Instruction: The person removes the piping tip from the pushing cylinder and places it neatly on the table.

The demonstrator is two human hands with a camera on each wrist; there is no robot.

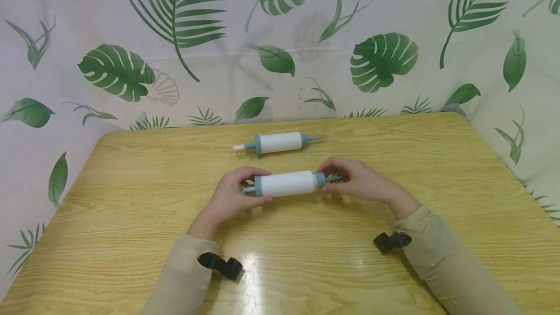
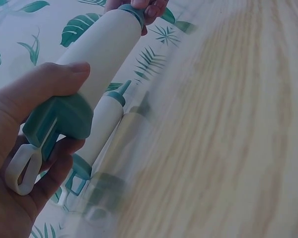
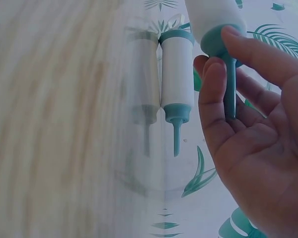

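Observation:
A white cylinder with teal ends (image 1: 288,183) is held level between both hands, its thin teal nozzle (image 3: 230,89) toward the right. The left hand (image 1: 232,193) grips its flanged end, thumb along the white barrel, beside a white loop (image 2: 24,169) at that end. Fingers of the right hand (image 1: 358,180) are curled round the nozzle end, with the thumb on the teal collar (image 3: 216,39). Behind it, a second similar cylinder (image 1: 281,142) lies on the table, untouched, its nozzle also to the right.
The wooden table (image 1: 131,208) reaches back to a wall covering (image 1: 210,62) printed with green leaves. Black wrist cameras, one at the left sleeve (image 1: 227,267) and one at the right sleeve (image 1: 385,243), hang over the table's near part.

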